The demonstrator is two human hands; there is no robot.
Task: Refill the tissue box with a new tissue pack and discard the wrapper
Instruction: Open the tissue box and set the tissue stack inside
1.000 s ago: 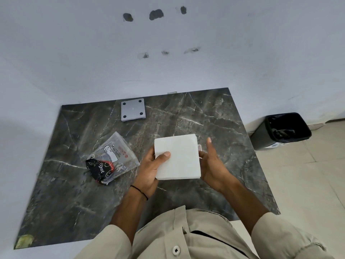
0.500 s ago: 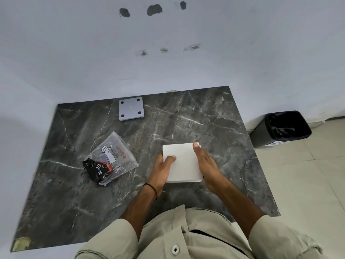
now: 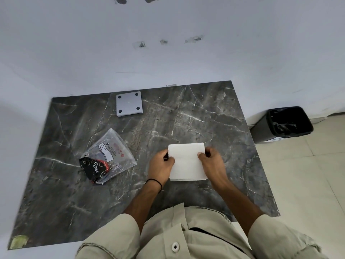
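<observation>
Since half a second ago the right hand (image 3: 212, 161) has come off the top of the tissue stack (image 3: 186, 163), where it was lying flat, and is now gripping the stack's right side near the far corner. The left hand (image 3: 161, 165) has slid up to match and is pinching the left side, thumb on top and fingers curled round the edge. The white stack is sitting between them over the right half of the table (image 3: 214, 118), nearer its front edge; whether it is touching the marble cannot be told. The wrapper (image 3: 110, 156) is lying crumpled toward the left edge, well apart from the hands. A grey square plate (image 3: 129, 103) is lying by the back edge, and a black bin (image 3: 285, 124) is standing on the floor past the right edge.
</observation>
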